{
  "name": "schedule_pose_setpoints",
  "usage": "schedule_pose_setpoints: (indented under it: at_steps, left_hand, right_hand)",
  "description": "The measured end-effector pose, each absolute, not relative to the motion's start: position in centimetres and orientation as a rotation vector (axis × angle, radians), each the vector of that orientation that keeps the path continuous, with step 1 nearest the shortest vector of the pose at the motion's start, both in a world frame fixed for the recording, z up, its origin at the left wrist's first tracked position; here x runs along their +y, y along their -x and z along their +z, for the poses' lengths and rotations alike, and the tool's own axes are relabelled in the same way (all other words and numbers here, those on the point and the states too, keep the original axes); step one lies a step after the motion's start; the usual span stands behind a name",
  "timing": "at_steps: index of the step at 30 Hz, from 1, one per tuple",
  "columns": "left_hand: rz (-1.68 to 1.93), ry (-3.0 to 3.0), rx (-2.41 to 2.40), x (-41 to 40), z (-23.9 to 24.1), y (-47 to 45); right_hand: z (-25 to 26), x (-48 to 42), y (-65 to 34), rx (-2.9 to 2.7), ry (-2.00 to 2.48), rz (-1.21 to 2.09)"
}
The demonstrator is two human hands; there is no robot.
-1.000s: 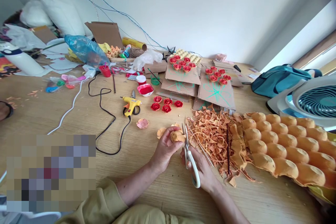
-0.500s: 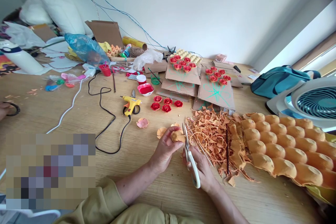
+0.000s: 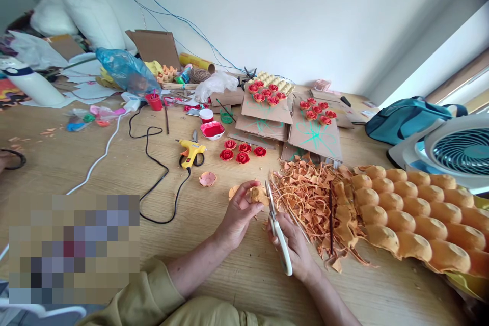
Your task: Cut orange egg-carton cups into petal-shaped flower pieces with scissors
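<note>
My left hand (image 3: 240, 212) pinches a small orange egg-carton cup piece (image 3: 259, 195) just above the wooden table. My right hand (image 3: 296, 247) grips white-handled scissors (image 3: 277, 232), whose blades point up right beside the piece. A heap of orange cardboard trimmings (image 3: 309, 198) lies just right of both hands. An orange egg tray (image 3: 412, 214) sits upside down further right. A finished pale cup flower (image 3: 207, 179) lies left of my left hand.
A yellow glue gun (image 3: 191, 152) with a black cord lies ahead, next to red paper roses (image 3: 242, 150) and a red paint bowl (image 3: 211, 130). Cardboard sheets (image 3: 313, 132) carry more roses. A fan (image 3: 454, 150) and teal bag (image 3: 405, 117) stand right. Another person's hand (image 3: 5, 159) shows at far left.
My left hand has turned the orange piece and lifted it slightly. A few small scraps now lie on the table under it. The scissors stay beside it.
</note>
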State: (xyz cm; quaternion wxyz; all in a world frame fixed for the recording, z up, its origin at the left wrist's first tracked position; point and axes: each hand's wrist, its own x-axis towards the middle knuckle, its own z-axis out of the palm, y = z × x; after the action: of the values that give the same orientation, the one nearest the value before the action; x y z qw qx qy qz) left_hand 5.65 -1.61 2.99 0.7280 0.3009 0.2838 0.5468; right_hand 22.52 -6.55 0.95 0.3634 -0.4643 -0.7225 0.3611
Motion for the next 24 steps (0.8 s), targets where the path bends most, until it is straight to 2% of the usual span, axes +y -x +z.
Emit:
schedule_pose_setpoints:
  at_steps: [17, 24]
  left_hand:
    - [1.259, -0.706, 0.686, -0.71, 2.99, -5.09]
    - [1.223, -0.859, 0.724, -0.73, 2.93, -4.76]
  right_hand:
    - [1.44, -6.75, -22.41, -1.834, 1.262, 0.929]
    - [1.16, -6.63, -22.65, -1.659, 1.313, 0.947]
